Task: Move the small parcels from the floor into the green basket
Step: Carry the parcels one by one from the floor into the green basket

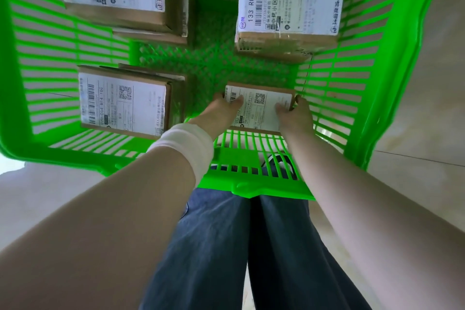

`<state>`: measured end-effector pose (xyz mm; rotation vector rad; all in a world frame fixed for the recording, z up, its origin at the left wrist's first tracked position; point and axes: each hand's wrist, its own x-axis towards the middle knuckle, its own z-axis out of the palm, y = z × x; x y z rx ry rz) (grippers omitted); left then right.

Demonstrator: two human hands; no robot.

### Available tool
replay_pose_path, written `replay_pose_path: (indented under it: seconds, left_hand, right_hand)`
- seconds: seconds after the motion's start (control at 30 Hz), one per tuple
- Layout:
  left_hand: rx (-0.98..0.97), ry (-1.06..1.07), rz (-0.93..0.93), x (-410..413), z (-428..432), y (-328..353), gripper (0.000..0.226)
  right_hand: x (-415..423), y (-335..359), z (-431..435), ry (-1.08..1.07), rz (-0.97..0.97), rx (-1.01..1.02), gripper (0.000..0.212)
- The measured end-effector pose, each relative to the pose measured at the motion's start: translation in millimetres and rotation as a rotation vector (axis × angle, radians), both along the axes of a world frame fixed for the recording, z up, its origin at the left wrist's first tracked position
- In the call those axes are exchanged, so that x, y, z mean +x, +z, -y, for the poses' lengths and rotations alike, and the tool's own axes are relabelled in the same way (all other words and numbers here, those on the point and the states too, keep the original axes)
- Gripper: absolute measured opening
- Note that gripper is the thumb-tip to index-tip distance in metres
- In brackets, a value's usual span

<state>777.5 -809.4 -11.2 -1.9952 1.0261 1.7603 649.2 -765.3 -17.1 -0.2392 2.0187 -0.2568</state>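
Pale floor tiles (427,108) surround a green basket (251,186).
Left hand (224,108) and right hand (294,118) clasp a brown, white-labelled parcel (259,111) reading "052"; the far parcel (289,0) reads "133 R06 0A7".
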Motion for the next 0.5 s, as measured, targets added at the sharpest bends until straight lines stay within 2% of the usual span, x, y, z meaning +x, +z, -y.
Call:
replay_pose_path:
  seconds: [0.07,0.13,0.23,0.43,0.5]
  left_hand:
    - [0.005,-0.057,0.030,-0.5,-3.1,10.9,0.052]
    - [-0.004,-0.067,0.095,-2.8,-3.5,36.3,0.062]
    - [-0.057,-0.045,0.136,-11.2,-4.3,104.2,0.073]
    - [-0.150,0.053,0.001,-47.3,-14.7,299.2,0.066]
    - [-0.188,-0.017,-0.063,-65.9,-16.9,366.0,0.059]
  right_hand:
    - [2.2,15.0,-1.6,0.032,0.015,0.036,0.046]
    - [3.1,40.7,-2.9,0.061,0.019,0.054,0.068]
    - [1.4,112.8,-9.5,0.069,0.013,0.052,0.088]
    - [-29.6,318.5,-44.2,-0.376,0.073,-0.136,0.085]
    - [-43.7,385.0,-58.4,-0.495,0.109,-0.219,0.079]
